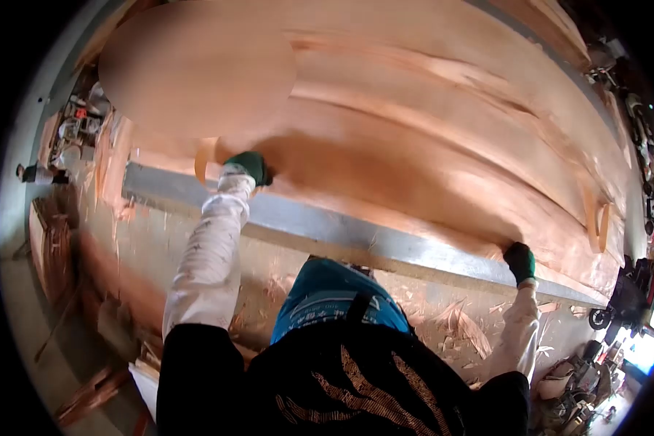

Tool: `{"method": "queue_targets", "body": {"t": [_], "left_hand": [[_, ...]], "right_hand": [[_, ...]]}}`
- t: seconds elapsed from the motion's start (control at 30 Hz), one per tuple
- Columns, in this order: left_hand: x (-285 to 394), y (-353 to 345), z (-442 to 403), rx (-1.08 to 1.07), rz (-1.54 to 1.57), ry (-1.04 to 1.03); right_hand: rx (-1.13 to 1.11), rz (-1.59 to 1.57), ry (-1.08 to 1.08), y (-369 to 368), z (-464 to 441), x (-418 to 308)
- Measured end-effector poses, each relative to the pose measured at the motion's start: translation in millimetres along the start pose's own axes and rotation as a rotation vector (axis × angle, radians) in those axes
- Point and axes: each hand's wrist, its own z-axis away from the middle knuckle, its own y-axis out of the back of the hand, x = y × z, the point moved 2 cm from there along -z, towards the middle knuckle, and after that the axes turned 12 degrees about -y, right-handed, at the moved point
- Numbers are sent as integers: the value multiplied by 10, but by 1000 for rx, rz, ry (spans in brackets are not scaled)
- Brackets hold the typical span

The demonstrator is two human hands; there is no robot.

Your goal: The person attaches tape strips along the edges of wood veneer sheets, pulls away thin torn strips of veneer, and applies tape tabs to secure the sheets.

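Observation:
Thin reddish-brown wood sheets (385, 152) with wavy surfaces lie across a long table with a grey metal edge (320, 221). My left hand (247, 167), in a dark green glove, is closed at the near edge of the sheets, left of centre. Beside it a tan strip (205, 160) curls up. My right hand (519, 262), gloved too, is closed at the sheets' near edge on the right, its fingertips hidden. Another tan strip (598, 227) loops over the sheets at the far right.
Wood scraps (465, 328) litter the floor below the table. Broken sheets (52, 247) are piled at the left, and a person (42, 174) is in the distance there. A motorbike or scooter (628, 298) and assorted clutter (581, 385) are at the right.

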Motion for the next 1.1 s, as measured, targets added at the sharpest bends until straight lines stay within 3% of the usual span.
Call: {"method": "queue_targets", "body": {"t": [0.1,0.13,0.2,0.23,0.27,0.3,0.33,0.37,0.43,0.5,0.53,0.57,0.6,0.63,0.67,0.7,0.73,0.77,0.83,0.9,1.03,1.1], "left_hand": [[-45,-60,-169,149,-4,-120],[-74,-109,-224,195,-3,-165],[-107,-183,-232,254,8,-236],[-135,-236,-242,277,13,-273],[-158,-302,-267,311,19,-314],[-173,-350,-285,322,24,-334],[-201,-406,-332,312,33,-330],[-172,-315,-327,207,38,-261],[-70,-163,-182,-10,41,-120],[-50,-67,-92,-34,-46,-335],[-70,267,247,-19,76,-320],[-227,283,311,89,135,-486],[-357,211,421,182,214,-648],[-523,271,606,231,285,-821],[-744,391,668,286,367,-988],[-895,607,705,376,449,-1144],[-1163,825,736,213,733,-1080],[-1506,927,602,439,716,-1216],[-2040,1110,341,682,612,-878],[-2189,1274,149,966,511,-665],[-1816,1409,-597,1145,294,-618],[-1488,1499,-903,1016,237,-430]], "right_hand": [[27,140,-45,-271,185,43],[104,-41,-230,-7,272,-119],[460,-355,-317,944,374,-808],[304,-679,-457,1072,319,-1196],[349,-635,-80,1305,218,-1635],[244,-736,26,1517,129,-2186],[319,-650,242,1898,80,-2719],[186,-870,199,2360,33,-3170],[55,-781,164,2109,-309,-3972],[144,-516,263,1504,-686,-4450],[-40,-396,66,1700,-775,-4507],[-58,-561,107,1596,-859,-4517],[203,-562,134,930,-951,-4562],[223,-712,90,1347,-858,-4536],[-33,-589,74,1697,-776,-4505],[35,-463,103,1748,-764,-4500],[30,-436,40,1726,-798,-4511],[29,-409,-27,1721,-835,-4547],[13,-378,-21,1801,-842,-4583],[-13,-397,-37,1745,-872,-4592],[-148,-345,-177,1852,-900,-4584],[-113,-391,-175,1835,-885,-4561]]}}
